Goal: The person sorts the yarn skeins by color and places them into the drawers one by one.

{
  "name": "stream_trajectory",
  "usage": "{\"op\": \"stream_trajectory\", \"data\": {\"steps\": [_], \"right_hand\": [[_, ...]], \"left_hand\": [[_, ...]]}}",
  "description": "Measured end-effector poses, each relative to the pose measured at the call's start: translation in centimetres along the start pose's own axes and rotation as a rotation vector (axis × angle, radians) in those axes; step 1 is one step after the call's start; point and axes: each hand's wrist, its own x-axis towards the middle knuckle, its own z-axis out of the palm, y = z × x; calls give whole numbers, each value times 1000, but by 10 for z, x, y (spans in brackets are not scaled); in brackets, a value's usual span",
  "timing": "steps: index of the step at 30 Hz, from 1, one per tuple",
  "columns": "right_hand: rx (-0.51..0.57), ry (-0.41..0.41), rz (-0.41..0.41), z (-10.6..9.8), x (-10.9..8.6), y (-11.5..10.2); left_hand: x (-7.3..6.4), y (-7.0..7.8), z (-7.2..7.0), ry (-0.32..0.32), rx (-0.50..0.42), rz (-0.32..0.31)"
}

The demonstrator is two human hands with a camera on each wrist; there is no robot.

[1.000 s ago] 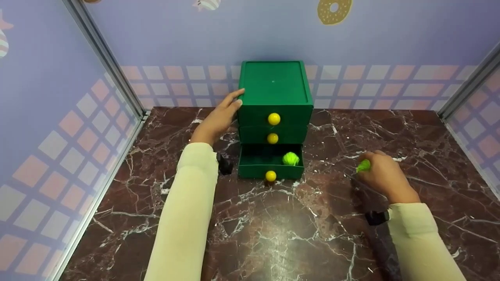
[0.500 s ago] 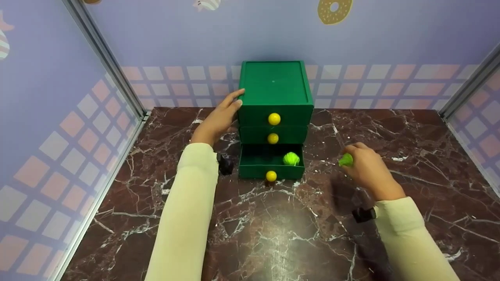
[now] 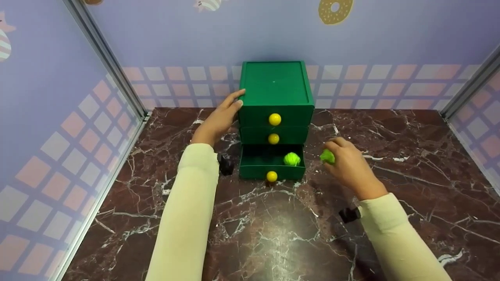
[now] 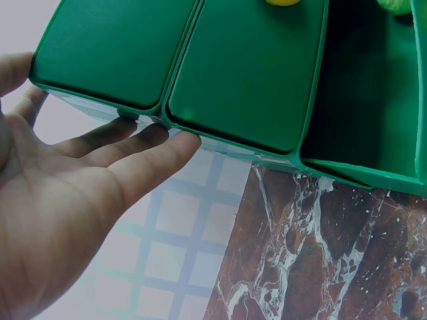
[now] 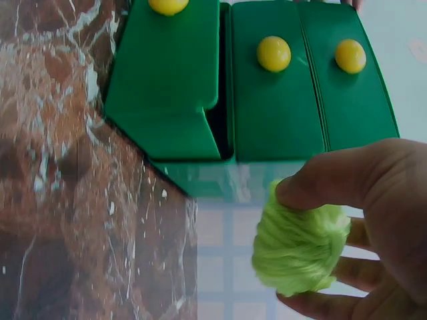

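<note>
A green drawer cabinet (image 3: 275, 84) with yellow knobs stands at the back of the table, its bottom drawer (image 3: 256, 171) pulled out. Inside that drawer, on the right, lies a lime-green yarn ball (image 3: 291, 159). My left hand (image 3: 218, 121) rests against the cabinet's left side; in the left wrist view its fingers (image 4: 157, 160) are fairly straight along the wall. Right of the open drawer, my right hand (image 3: 349, 166) holds a second green yarn ball (image 5: 300, 247) between thumb and fingers, apart from the cabinet.
The tabletop (image 3: 269, 242) is dark red marbled stone. Behind the cabinet rises a lilac wall (image 3: 175, 39) with printed squares and sweets. Side panels close in at left and right. Each wrist carries a small black device (image 3: 349, 214).
My right hand has moved left with its yarn ball, from the right part of the table toward the open drawer. My left hand, the cabinet and the ball in the drawer stay put.
</note>
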Motion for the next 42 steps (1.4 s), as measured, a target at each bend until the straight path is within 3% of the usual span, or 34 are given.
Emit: {"op": "stream_trajectory", "data": {"steps": [12, 23, 42], "right_hand": [[44, 73, -80, 23, 16, -27], [83, 61, -76, 41, 23, -38], [169, 92, -22, 74, 33, -48]], "left_hand": [[20, -17, -3, 16, -44, 19], [-1, 0, 0, -9, -14, 14], [-1, 1, 1, -2, 0, 5]]}}
